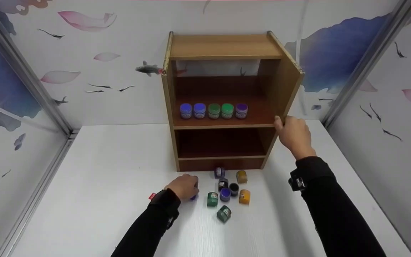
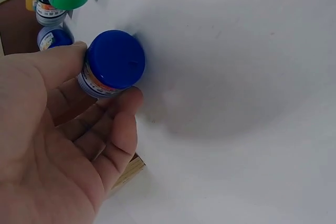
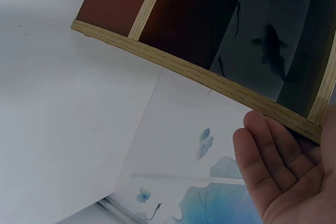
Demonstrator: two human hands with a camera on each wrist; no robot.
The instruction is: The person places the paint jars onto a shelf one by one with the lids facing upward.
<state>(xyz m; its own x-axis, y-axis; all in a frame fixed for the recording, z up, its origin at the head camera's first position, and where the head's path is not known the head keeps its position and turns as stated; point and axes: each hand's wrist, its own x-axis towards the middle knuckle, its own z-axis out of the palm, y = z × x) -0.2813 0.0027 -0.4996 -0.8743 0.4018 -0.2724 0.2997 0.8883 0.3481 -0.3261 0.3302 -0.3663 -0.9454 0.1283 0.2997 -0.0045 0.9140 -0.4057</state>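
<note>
White walls [image 1: 120, 107] w/ fish & petal prints back a white table [image 1: 120, 167]; wooden shelf unit [image 1: 227, 47] stands upper ctr of frame, against the back. Its upper shelf [image 1: 259, 120] has a row of 5 small jars, L to R: 2 blue jars [image 1: 193, 110], 2 green jars [image 1: 220, 111], 1 purple jar [image 1: 241, 111], all upright.

Lower ctr, on table in front of the unit: 8 loose jars [image 1: 212, 199] in a loose cluster, mixed colours (blue, black, green, yellow). Lowest one, dark green jar [image 1: 223, 213], looks tipped; exact pose hard to tell.

L grip [image 1: 184, 186], just left of that cluster, has a blue-lidded jar [image 2: 115, 59] pinched btwn thumb & fingertips, fingers curled in to abt jar width, lid showing. Can't tell if jar base touches table or is slightly off it.

R grip [image 1: 294, 135], right of ctr, is at the unit's right side panel: thumb over front edge, fingers along the outside, seemingly a light hold, prob. to steady it. No jar in it.

Step in hand, my read: picking up 1 jar for the shelf; approx 5 up, rest to go. Next move prob. calls for lifting jar clear of the cluster, keeping it upright, then setting it in line w/ the row w/o knocking neighbours. Which slot: unclear; like colours do sit together.
</note>
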